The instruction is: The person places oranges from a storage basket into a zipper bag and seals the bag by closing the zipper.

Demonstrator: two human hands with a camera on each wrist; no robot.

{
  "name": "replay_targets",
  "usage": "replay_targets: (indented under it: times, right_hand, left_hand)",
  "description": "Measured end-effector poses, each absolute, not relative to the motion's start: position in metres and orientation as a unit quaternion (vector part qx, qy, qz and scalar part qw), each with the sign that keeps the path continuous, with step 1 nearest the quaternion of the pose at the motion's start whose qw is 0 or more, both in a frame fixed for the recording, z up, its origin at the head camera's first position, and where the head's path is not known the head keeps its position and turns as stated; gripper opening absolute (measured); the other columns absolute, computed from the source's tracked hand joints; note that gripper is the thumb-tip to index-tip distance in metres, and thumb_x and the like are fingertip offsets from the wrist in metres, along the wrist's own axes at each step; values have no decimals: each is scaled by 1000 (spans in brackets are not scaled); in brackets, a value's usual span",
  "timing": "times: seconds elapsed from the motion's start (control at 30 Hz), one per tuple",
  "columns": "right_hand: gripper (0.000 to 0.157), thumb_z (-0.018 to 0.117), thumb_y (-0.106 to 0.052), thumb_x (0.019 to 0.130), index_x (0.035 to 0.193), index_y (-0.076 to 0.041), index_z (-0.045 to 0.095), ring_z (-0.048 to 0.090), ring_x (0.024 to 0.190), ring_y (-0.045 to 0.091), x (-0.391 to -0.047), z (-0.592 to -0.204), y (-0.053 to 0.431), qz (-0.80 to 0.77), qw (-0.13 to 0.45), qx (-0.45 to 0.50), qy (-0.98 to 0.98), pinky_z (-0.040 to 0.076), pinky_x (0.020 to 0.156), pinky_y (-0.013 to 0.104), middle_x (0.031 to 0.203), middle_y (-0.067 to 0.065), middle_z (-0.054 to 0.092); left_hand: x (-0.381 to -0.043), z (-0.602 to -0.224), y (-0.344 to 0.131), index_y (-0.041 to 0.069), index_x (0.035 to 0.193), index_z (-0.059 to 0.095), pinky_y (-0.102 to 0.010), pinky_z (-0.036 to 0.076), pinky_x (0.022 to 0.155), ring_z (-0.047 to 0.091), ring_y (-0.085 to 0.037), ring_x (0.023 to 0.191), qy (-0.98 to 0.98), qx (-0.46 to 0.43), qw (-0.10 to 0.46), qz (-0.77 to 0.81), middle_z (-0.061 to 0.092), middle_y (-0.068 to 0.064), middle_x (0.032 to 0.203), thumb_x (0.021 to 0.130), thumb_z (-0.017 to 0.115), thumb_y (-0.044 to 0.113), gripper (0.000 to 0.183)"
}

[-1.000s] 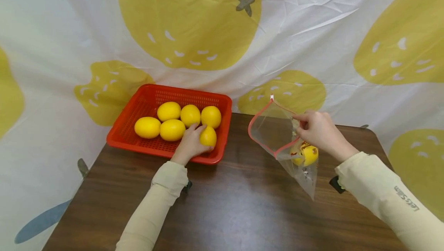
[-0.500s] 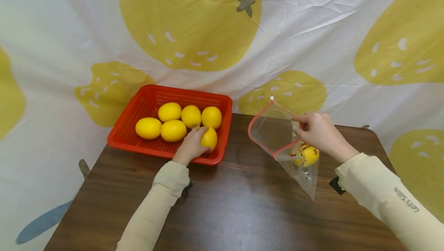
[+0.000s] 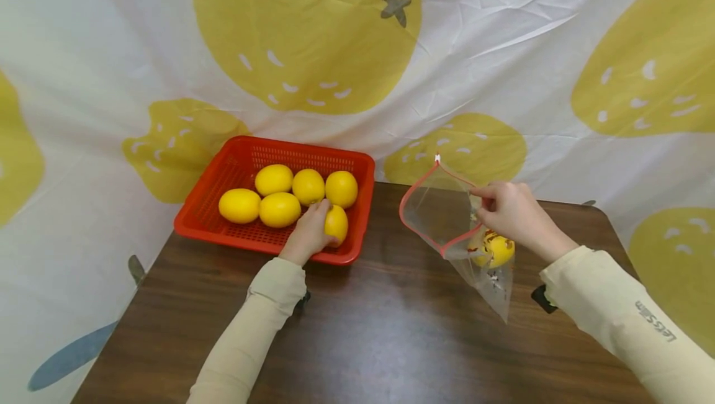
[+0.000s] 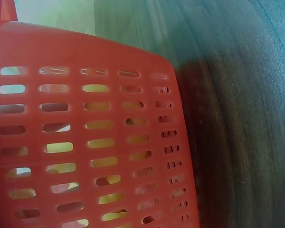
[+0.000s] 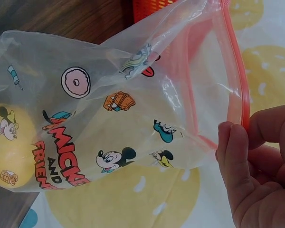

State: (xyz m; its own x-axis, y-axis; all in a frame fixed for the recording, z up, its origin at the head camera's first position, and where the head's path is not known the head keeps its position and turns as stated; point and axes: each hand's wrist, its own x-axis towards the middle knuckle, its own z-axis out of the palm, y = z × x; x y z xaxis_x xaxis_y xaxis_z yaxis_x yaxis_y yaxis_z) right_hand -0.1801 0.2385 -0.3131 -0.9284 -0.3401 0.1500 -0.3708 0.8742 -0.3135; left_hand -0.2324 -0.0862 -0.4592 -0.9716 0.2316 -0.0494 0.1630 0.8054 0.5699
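Note:
My left hand (image 3: 307,232) reaches over the front rim of a red perforated basket (image 3: 192,226) and grips the lemon (image 3: 337,228) at its front right corner. Several other lemons (image 3: 279,210) lie close by in the basket. In the left wrist view the basket's slotted wall (image 4: 85,52) hides hand and fruit. My right hand (image 3: 511,215) pinches the red zip edge of a clear cartoon-printed zip bag (image 5: 92,114), between thumb and fingers in the right wrist view. Its mouth gapes toward the left. One lemon (image 5: 12,152) sits at the bag's lower end.
Both containers are over a dark wood table (image 3: 380,342). Behind it hangs a white cloth (image 3: 463,62) with a yellow fruit print. The bag's white zip slider (image 3: 438,158) stands at the top corner of its mouth, right of the basket.
The fingers of my left hand have drawn in around the lemon, which has shifted very slightly. My right hand and the bag have stayed almost still.

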Motion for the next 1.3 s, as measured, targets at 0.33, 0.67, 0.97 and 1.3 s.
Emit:
replay_targets:
  times: [0.33,0.67,0.97,1.3]
  right_hand:
    - [34,53,-1,76,108,5,64,35,41,10,-180,-313,239,168,40,182,-968,31,41,24,61,3,51]
    - [35,53,-1,76,109,5,63,35,41,10,-180,-314,239,167,29,178,-969,31,41,23,62,3,52]
    - [36,54,-1,77,112,4,62,34,39,10,-180,-312,238,169,18,172,-970,30,41,23,61,3,51]
    - [35,54,0,76,110,5,63,34,42,10,-182,-315,236,168,27,187,-967,30,42,23,60,3,50]
  left_hand:
    - [-231,-458,-87,10,133,44,-44,38,96,44,-36,116,953,120,55,272,37,-23,133,73,76,16,68]
    - [-231,-458,-85,13,123,41,-51,43,84,43,-45,105,952,97,87,277,31,-20,132,68,79,13,67]
    - [-233,-457,-85,15,127,40,-48,41,90,48,-35,109,946,116,106,282,35,-18,133,69,77,8,70]
    - [-231,-458,-86,16,127,48,-47,38,93,49,-36,107,957,128,62,254,44,-16,127,64,81,17,70]
